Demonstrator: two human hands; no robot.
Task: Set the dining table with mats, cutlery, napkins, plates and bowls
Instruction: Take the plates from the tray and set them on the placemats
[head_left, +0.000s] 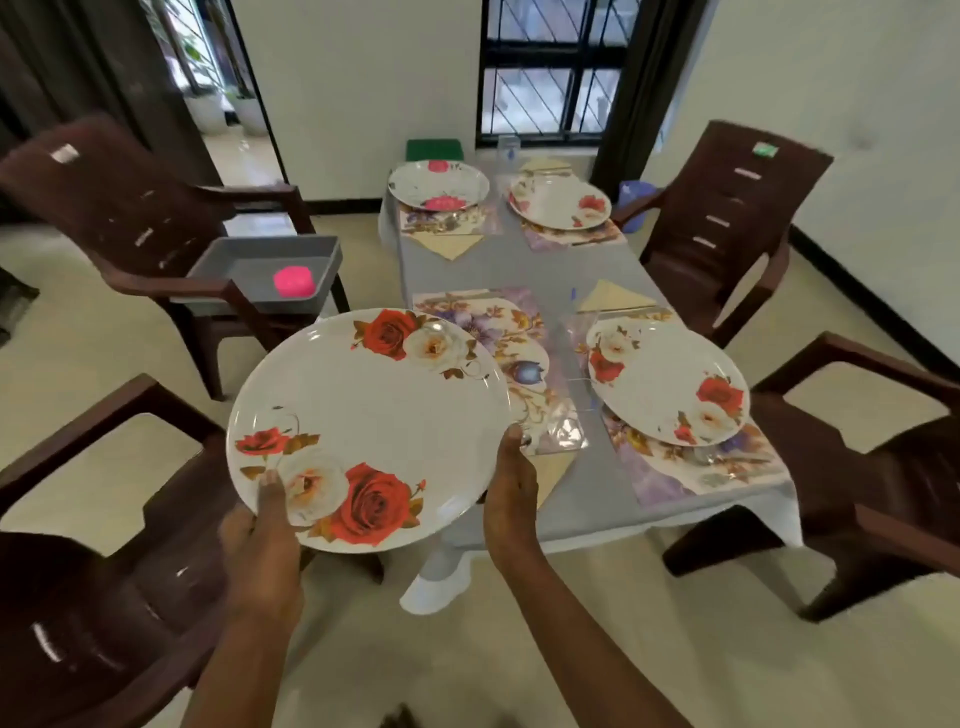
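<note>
In the air before the near left place of the worktop (545, 260), the rose plate (374, 415) is held almost level, tilted a little toward the camera, probably so that it can go down flat. The left grip (260, 545) pinches its near rim, thumb on the upper face and the fingers hidden below. The right grip (511, 493) clasps the right rim in the same way. So the plate lies between the two grips and reaches forward from them. Just beyond its far edge waits a bare floral mat (498, 332). I judge this to be its place, because the other plates (667, 384) already sit on their mats. A yellow napkin (553, 467) shows beside the right grip.
</note>
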